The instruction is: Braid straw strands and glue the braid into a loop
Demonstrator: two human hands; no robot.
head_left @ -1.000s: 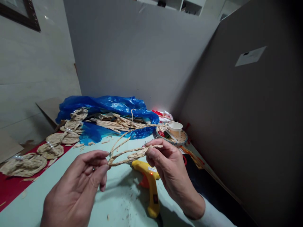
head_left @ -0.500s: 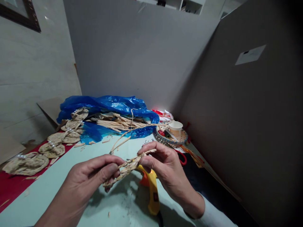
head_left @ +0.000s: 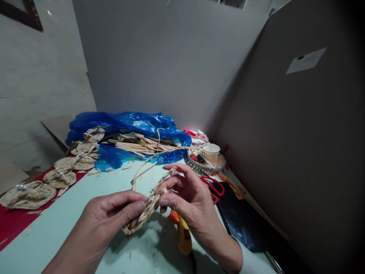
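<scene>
No writing can be read: the white label (head_left: 306, 61) on the grey partition at the right carries print too small to make out, and the sticker on the yellow glue gun (head_left: 184, 239) is just as unclear. The left hand (head_left: 111, 219) is closed narrow, its thumb and forefinger pinching the lower part of the braided straw strip (head_left: 148, 207), with the other fingers curled beneath. The right hand (head_left: 189, 198) holds the upper part of the same braid at its thumb and fingertips, with the remaining fingers loosely spread above it. The braid sits between the two hands, above the pale green counter (head_left: 65, 217), running steeply from low left to upper right. A loose strand (head_left: 159, 152) trails from it toward the pile of straw strips (head_left: 137, 145) on the blue plastic bag (head_left: 128, 122). A second ago the braid lay stretched almost level between hands held apart; now the hands have drawn close together and the braid is bent and tilted. The right hand has shifted left, so the red scissors (head_left: 212, 186) near the woven tray (head_left: 218, 164) with its paper cup (head_left: 211, 150) now show. The glue gun lies more hidden beneath the right wrist.
</scene>
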